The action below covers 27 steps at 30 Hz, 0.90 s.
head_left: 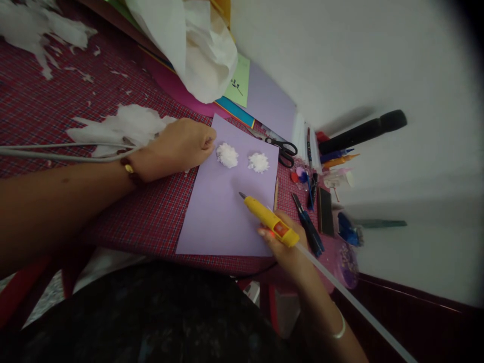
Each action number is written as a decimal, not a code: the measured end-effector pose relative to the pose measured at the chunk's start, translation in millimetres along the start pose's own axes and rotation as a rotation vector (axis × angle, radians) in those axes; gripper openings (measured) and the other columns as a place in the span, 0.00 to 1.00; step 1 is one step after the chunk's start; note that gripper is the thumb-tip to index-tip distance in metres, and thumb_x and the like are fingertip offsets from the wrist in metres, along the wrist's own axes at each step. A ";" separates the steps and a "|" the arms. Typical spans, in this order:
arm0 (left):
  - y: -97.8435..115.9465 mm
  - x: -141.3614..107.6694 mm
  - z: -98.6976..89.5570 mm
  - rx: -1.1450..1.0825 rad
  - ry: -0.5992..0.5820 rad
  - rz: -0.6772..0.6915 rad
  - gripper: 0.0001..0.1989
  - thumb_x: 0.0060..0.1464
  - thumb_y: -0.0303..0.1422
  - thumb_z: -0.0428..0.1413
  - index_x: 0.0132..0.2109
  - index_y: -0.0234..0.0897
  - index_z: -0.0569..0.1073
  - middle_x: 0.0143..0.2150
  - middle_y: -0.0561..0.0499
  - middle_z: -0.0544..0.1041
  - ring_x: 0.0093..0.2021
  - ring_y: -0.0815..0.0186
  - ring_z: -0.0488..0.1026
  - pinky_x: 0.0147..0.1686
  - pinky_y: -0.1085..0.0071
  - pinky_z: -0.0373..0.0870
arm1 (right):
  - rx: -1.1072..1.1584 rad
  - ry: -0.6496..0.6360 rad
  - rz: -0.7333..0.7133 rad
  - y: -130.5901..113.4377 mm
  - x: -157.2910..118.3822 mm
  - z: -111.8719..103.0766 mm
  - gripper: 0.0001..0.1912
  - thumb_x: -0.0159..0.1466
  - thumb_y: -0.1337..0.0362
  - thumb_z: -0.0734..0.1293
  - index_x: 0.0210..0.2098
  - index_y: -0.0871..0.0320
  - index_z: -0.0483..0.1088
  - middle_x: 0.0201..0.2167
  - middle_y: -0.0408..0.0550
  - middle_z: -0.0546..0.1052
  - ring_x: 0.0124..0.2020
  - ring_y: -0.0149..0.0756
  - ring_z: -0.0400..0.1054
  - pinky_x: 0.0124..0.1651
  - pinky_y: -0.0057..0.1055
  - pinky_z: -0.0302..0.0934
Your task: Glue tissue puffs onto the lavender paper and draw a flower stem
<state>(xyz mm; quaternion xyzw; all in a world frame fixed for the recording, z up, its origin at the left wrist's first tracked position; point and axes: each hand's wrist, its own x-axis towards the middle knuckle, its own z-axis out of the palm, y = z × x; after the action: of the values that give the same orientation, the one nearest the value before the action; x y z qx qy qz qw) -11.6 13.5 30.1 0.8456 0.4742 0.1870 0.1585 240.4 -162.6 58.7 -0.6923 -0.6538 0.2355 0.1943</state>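
Currently, at far left, well beyond the left forearm: white scraps (41,30), torn, with small shreds strewn over the red checked cloth (113,91). A pale cord (75,157) runs in to the left wrist, which bears a dark bracelet (129,169) with a yellow bead. Just behind that wrist lies a white heap (124,123), ragged at its edges.

Left hand (185,143): closed, fingers curled into a fist at the left edge of the purple sheet (219,217). Contents of the fist, if any: cannot tell. Beyond this hand, a large crumpled white wad (204,45).

The sheet lies between the two hands. On it, two white tufts (227,155), set apart: one just beside the left fist, the other further right, beyond the right hand. Past the tufts, a green card (241,83) with a dark drawn sprig.

Right hand (289,242): gripping a yellow glue gun (268,217); nozzle over the sheet, aimed toward the left hand, clear of both tufts. Red glow near the thumb. A long whitish stick (355,302) extends from the gun's rear, above the right forearm.

Beyond the right hand, black-handled scissors (286,151); just to its right, a blue cutter (312,232), blade out.
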 end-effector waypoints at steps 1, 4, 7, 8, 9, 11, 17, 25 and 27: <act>0.3 0.2 0.1 -0.007 0.001 -0.008 0.14 0.57 0.33 0.47 0.24 0.37 0.56 0.22 0.54 0.56 0.24 0.70 0.51 0.28 0.69 0.45 | 0.012 -0.011 -0.022 -0.3 -0.7 -0.5 0.10 0.60 0.57 0.69 0.30 0.55 0.65 0.25 0.41 0.68 0.26 0.32 0.63 0.30 0.30 0.57; 0.2 1.2 1.2 -0.025 0.007 -0.016 0.14 0.56 0.33 0.48 0.24 0.38 0.56 0.22 0.54 0.55 0.25 0.69 0.51 0.29 0.68 0.46 | 0.026 -0.032 -0.063 1.1 -1.7 0.4 0.09 0.62 0.57 0.68 0.33 0.55 0.66 0.29 0.43 0.71 0.29 0.33 0.65 0.32 0.31 0.58; 0.0 1.1 1.3 -0.038 -0.004 -0.013 0.15 0.56 0.33 0.48 0.24 0.38 0.54 0.22 0.54 0.56 0.25 0.70 0.51 0.29 0.68 0.46 | -0.008 -0.041 -0.078 2.8 -1.0 3.0 0.10 0.62 0.58 0.68 0.30 0.54 0.64 0.26 0.41 0.68 0.26 0.32 0.62 0.29 0.30 0.56; 0.0 0.8 1.0 -0.041 -0.003 -0.011 0.15 0.56 0.33 0.48 0.24 0.38 0.54 0.21 0.54 0.56 0.24 0.70 0.51 0.29 0.68 0.45 | -0.027 -0.039 -0.080 2.9 -0.6 3.7 0.11 0.61 0.58 0.68 0.29 0.54 0.62 0.24 0.40 0.66 0.24 0.31 0.60 0.27 0.30 0.54; -0.1 0.5 0.6 -0.044 0.000 -0.007 0.15 0.56 0.33 0.48 0.24 0.37 0.55 0.21 0.54 0.56 0.24 0.70 0.51 0.28 0.68 0.45 | -0.047 -0.028 -0.080 2.8 -0.1 4.1 0.12 0.61 0.58 0.68 0.27 0.54 0.61 0.23 0.39 0.65 0.23 0.30 0.59 0.26 0.30 0.53; -0.3 0.1 0.1 -0.045 0.008 0.000 0.14 0.57 0.33 0.48 0.24 0.37 0.57 0.21 0.54 0.57 0.24 0.70 0.52 0.28 0.68 0.46 | -0.086 -0.005 -0.069 2.2 0.9 4.5 0.14 0.60 0.58 0.68 0.25 0.54 0.59 0.21 0.38 0.63 0.22 0.29 0.57 0.25 0.29 0.51; -1.5 0.8 1.5 -0.036 0.015 0.011 0.12 0.57 0.32 0.48 0.25 0.36 0.64 0.22 0.53 0.60 0.24 0.69 0.53 0.29 0.68 0.47 | -0.074 0.019 -0.052 0.6 1.7 3.6 0.12 0.60 0.58 0.68 0.26 0.55 0.60 0.21 0.38 0.64 0.22 0.29 0.58 0.25 0.28 0.52; -3.5 2.8 4.1 0.000 0.011 0.023 0.12 0.57 0.33 0.48 0.27 0.36 0.68 0.22 0.52 0.62 0.24 0.67 0.56 0.29 0.68 0.47 | -0.015 -0.040 -0.062 -0.7 -0.8 5.3 0.10 0.62 0.59 0.67 0.29 0.54 0.62 0.24 0.39 0.67 0.24 0.29 0.61 0.27 0.29 0.55; -1.9 2.8 3.1 0.000 -0.007 0.015 0.12 0.57 0.32 0.48 0.27 0.36 0.67 0.22 0.53 0.61 0.24 0.67 0.55 0.29 0.68 0.47 | -0.049 -0.003 -0.041 1.7 -1.1 6.6 0.13 0.60 0.58 0.68 0.27 0.54 0.60 0.21 0.37 0.64 0.22 0.29 0.59 0.25 0.28 0.53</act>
<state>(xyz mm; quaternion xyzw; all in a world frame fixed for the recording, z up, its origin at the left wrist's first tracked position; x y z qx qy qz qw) -10.3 16.7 27.0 0.8498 0.4674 0.1851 0.1588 237.9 -164.1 52.5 -0.6830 -0.6737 0.2163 0.1812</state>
